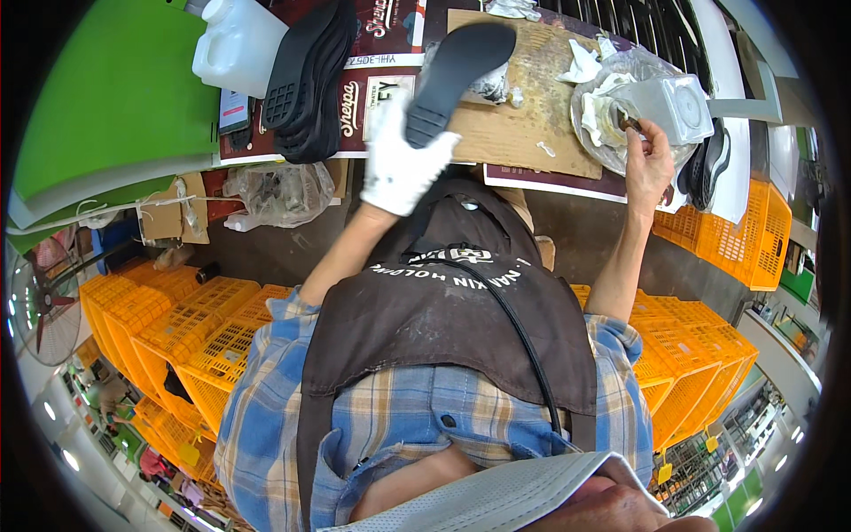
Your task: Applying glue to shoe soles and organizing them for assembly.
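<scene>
Left grip [403, 168], in a white glove, is closed around the lower, ribbed end of a black sole [465, 71], which slants through the upper middle of the frame above a cardboard sheet [567, 106]. Right grip [652, 168], bare, pinches a small dark object [630, 124], mostly hidden by the fingers, over a plastic-covered dish [581, 133] of white paste in the upper right; a translucent square container [681, 108] overlaps the dish.

Work looks partway through: one sole is in hand, and no paste shows on its visible face. A stack of black soles [306, 80] at upper left seems left to handle, though I cannot tell whether any has been worked. Beside it, on the counter [542, 180], is a white jug [239, 44]. Orange crates [199, 319] fill both lower sides.
</scene>
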A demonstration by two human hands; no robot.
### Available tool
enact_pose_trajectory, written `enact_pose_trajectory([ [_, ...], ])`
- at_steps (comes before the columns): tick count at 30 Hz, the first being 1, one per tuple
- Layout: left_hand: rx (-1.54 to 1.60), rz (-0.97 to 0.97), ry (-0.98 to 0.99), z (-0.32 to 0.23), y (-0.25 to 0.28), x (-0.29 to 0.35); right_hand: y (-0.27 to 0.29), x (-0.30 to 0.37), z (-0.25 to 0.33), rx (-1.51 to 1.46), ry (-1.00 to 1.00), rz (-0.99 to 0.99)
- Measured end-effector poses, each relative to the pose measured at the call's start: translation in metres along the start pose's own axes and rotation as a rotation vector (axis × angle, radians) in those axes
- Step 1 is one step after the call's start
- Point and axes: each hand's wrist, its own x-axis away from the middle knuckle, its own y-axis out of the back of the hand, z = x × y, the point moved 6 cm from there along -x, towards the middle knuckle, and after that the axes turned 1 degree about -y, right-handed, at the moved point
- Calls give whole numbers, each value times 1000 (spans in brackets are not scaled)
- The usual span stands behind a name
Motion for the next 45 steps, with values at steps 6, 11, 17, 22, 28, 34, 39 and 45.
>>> enact_pose_trajectory([
  [6, 918, 262, 366, 6, -40, 19, -16, -5, -25, -634, -177, 14],
  [11, 1110, 548, 673, 15, -49, 29, -44, -11, -3, -1107, -407, 175],
  [17, 1277, 619, 644, -2, -50, 51, -99, -19, 91, -806, 106, 362],
  [22, 1361, 601, 669, -10, -42, 53, -107, 11, 177, -126, 818, 358],
  [28, 1368, 608, 683, -10, -37, 50, -104, 23, 164, -319, 171, 779],
  [34, 1375, 628, 646, -8, -35, 49, -118, -31, 122, -321, 67, 567],
  [39, 1378, 651, 683, -3, -33, 55, -116, -50, 115, -136, 72, 418],
  [45, 1389, 643, 714, 2, -28, 61, -136, -49, 123, -238, 108, 742],
])
